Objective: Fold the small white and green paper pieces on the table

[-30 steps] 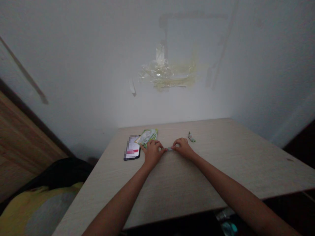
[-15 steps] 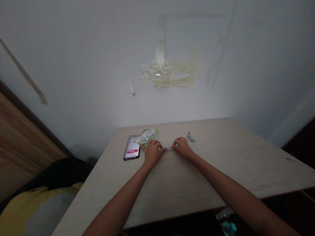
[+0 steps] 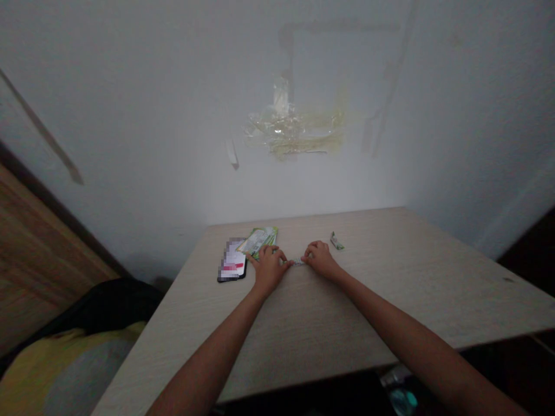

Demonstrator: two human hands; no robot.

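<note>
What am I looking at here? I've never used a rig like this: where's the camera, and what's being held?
There is no machine: these are a person's two bare hands. The one view comes from a camera worn on the head, looking forward and down. The left hand and right hand pinch opposite ends of a small strip; its material is too small to tell. On the table, a phone and green papers lie by the left hand, and a scrap lies beyond the right. Behind is a wall.
</note>
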